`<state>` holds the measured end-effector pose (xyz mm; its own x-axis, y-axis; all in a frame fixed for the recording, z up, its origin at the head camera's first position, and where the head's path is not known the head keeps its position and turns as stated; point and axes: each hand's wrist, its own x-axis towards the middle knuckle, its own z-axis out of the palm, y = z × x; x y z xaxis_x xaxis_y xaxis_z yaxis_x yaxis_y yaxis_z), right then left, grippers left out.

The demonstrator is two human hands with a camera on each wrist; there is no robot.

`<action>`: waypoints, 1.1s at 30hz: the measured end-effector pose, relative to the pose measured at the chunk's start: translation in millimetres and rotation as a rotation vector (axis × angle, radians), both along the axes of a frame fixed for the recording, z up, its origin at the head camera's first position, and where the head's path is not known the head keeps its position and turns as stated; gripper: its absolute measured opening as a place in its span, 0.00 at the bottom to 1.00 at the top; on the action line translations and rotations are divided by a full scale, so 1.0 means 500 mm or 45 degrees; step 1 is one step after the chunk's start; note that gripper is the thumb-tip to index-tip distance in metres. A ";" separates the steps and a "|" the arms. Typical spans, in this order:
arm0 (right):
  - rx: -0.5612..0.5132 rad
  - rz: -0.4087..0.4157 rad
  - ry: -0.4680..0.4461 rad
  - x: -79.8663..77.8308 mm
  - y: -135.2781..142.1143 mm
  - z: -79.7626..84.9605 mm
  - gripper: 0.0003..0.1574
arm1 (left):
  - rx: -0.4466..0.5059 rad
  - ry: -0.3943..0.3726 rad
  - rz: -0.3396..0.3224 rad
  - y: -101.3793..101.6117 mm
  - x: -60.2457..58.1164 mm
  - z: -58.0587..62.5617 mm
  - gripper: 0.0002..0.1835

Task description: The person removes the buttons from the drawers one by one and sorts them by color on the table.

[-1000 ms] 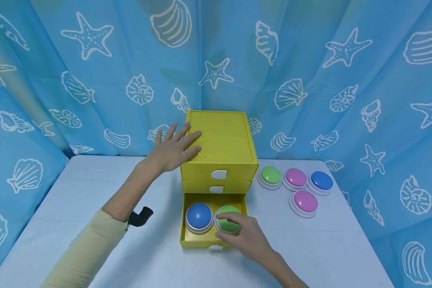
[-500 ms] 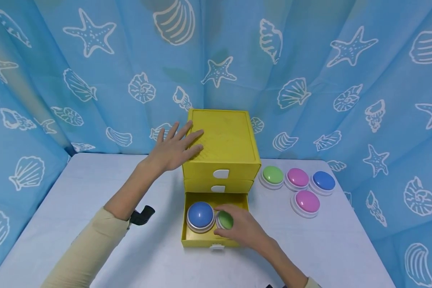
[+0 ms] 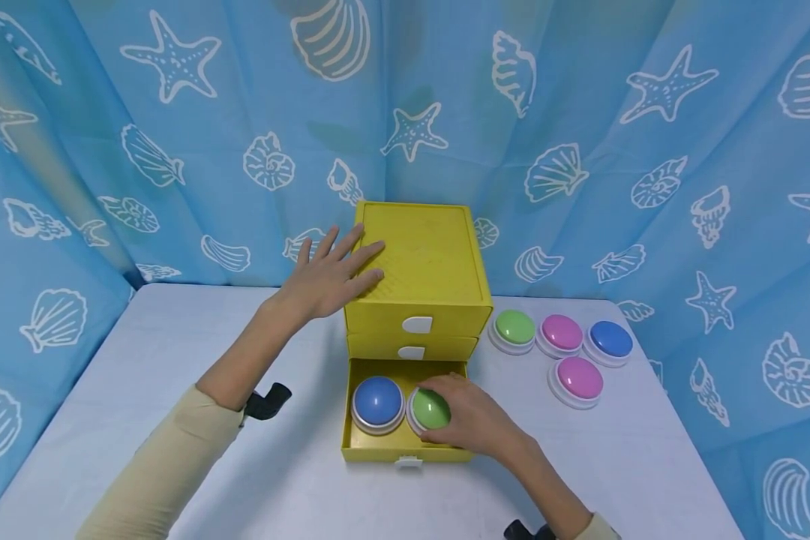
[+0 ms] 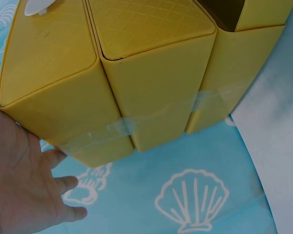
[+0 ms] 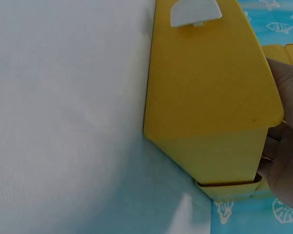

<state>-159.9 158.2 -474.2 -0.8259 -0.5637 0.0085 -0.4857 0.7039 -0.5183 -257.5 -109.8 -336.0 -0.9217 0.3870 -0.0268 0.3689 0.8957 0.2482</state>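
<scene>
A yellow three-drawer cabinet [image 3: 421, 255] stands on the table, its bottom drawer [image 3: 371, 453] pulled out. My left hand [image 3: 320, 281] rests with spread fingers on the left part of the cabinet's top; the left wrist view shows that hand [image 4: 24, 180] at the box's edge. In the drawer lie a blue push button [image 3: 378, 401] and a green push button [image 3: 430, 409], side by side on white bases. My right hand [image 3: 475, 420] holds the green button from its right, thumb in front and fingers behind. The right wrist view shows part of that hand [image 5: 288, 146] reaching into the drawer.
Right of the cabinet on the white table [image 3: 621, 465] sit another green button [image 3: 515, 328], two pink buttons, one farther back [image 3: 562, 332] and one nearer [image 3: 580, 378], and another blue button [image 3: 611, 340]. A blue seashell-print curtain [image 3: 439, 90] hangs behind.
My right hand has shifted from above the green button to its right side, fingers and thumb around its edge. The left hand stays on the cabinet. The view has shifted slightly.
</scene>
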 end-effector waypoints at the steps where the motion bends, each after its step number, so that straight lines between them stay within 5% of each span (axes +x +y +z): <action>1: 0.023 0.002 0.028 -0.001 0.001 0.000 0.42 | -0.002 0.003 0.001 0.000 0.000 0.000 0.35; 9: 0.180 0.026 0.231 -0.010 0.015 -0.019 0.49 | 0.002 0.002 0.003 0.000 -0.002 -0.002 0.35; 16: 0.184 0.033 0.275 -0.010 0.019 -0.025 0.50 | 0.016 0.002 0.001 0.000 -0.001 -0.003 0.35; 21: 0.130 0.001 0.151 -0.010 0.021 -0.017 0.48 | 0.025 0.000 0.004 0.001 0.000 -0.003 0.35; 27: -0.101 -0.097 -0.120 -0.007 0.033 0.011 0.48 | 0.028 -0.002 0.004 0.001 -0.001 -0.004 0.35; 33: -0.211 -0.143 -0.164 -0.005 0.054 0.041 0.50 | 0.037 -0.013 0.004 -0.001 -0.001 -0.002 0.34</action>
